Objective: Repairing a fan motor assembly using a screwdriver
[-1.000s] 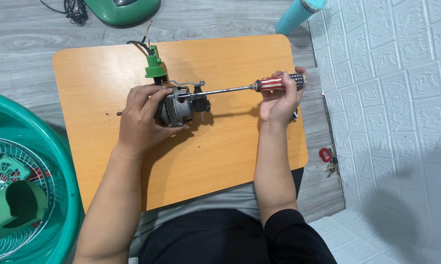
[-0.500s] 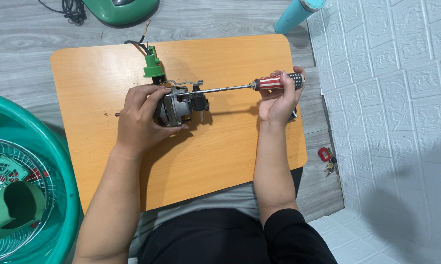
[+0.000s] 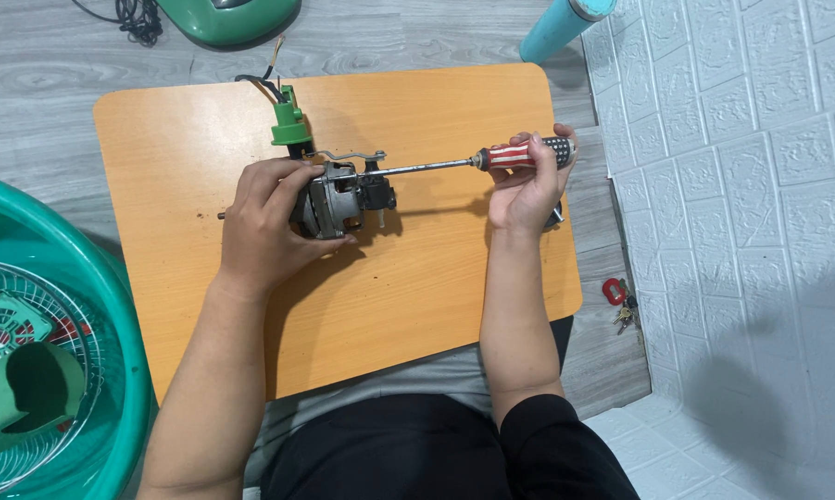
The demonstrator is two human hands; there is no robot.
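Orange wooden board [image 3: 417, 306] on grey plank floor [image 3: 47, 83] (white brick-pattern wall [image 3: 751, 185] beside).

Bare grey metal motor [image 3: 339, 199], smooth matt wood-look board [image 3: 417, 306], glossy striped plastic screwdriver handle [image 3: 527, 153].

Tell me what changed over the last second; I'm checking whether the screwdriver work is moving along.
Nothing visibly changed. The left hand keeps its grip on the grey metal fan motor on the orange wooden board, and the right hand still holds the red-and-white striped screwdriver with its shaft at the motor.
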